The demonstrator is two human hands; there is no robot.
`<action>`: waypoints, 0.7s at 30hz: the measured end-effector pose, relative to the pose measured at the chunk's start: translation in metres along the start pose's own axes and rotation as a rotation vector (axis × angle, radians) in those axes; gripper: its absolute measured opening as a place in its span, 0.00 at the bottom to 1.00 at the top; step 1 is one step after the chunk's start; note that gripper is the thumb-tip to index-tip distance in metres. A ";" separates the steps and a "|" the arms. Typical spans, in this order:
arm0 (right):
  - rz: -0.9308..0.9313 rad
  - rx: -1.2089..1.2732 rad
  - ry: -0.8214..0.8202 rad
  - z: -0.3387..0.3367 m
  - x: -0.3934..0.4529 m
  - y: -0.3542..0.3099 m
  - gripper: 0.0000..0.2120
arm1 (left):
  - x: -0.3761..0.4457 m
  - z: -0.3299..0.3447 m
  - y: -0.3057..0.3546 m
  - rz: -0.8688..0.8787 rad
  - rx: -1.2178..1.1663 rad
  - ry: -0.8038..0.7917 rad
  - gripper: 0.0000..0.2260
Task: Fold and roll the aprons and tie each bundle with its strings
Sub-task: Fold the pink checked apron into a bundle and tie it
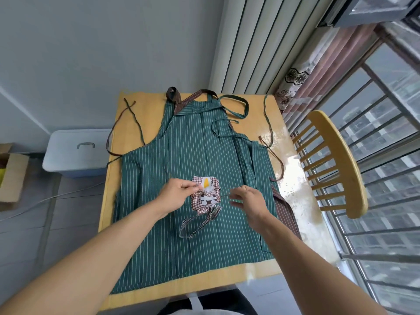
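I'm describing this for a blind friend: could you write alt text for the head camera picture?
Two bare hands tie a small checked apron bundle lying on a green striped apron spread flat on a yellow table. The left hand pinches the bundle's top and the right hand pulls a thin string sideways. A wooden chair stands by the window.

No readable text, label or number anywhere; the checked bundle [205, 196] seems to bear only a cartoon print.

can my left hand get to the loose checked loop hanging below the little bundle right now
Probably yes. The checked loop lies uncovered on the green apron, just below the left hand, though its fingers currently pinch the bundle.
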State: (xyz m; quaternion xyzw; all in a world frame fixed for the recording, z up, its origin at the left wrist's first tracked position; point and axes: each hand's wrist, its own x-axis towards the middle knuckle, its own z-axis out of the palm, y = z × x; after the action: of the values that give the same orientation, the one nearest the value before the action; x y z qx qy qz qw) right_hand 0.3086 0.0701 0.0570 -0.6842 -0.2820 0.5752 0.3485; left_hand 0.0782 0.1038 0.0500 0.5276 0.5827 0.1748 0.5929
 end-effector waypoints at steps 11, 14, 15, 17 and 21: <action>-0.056 -0.570 -0.239 0.021 0.024 0.033 0.14 | 0.019 0.033 -0.061 -0.028 0.125 -0.065 0.08; -0.194 -0.916 -0.316 0.031 0.035 0.053 0.10 | 0.019 0.038 -0.071 -0.068 0.179 -0.099 0.06; -0.213 -0.965 -0.335 0.034 0.038 0.060 0.08 | 0.021 0.039 -0.078 -0.078 0.182 -0.082 0.06; -0.202 -1.037 -0.336 0.038 0.045 0.070 0.09 | 0.022 0.038 -0.085 -0.090 0.209 0.017 0.09; -0.194 -1.134 -0.372 0.042 0.054 0.078 0.09 | 0.014 0.035 -0.075 -0.008 0.145 0.139 0.10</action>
State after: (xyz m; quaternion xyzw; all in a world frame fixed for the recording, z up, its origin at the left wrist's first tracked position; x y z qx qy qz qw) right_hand 0.2759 0.0722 -0.0408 -0.6226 -0.6618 0.4107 -0.0750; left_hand 0.0818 0.0720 -0.0274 0.5535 0.6356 0.1659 0.5119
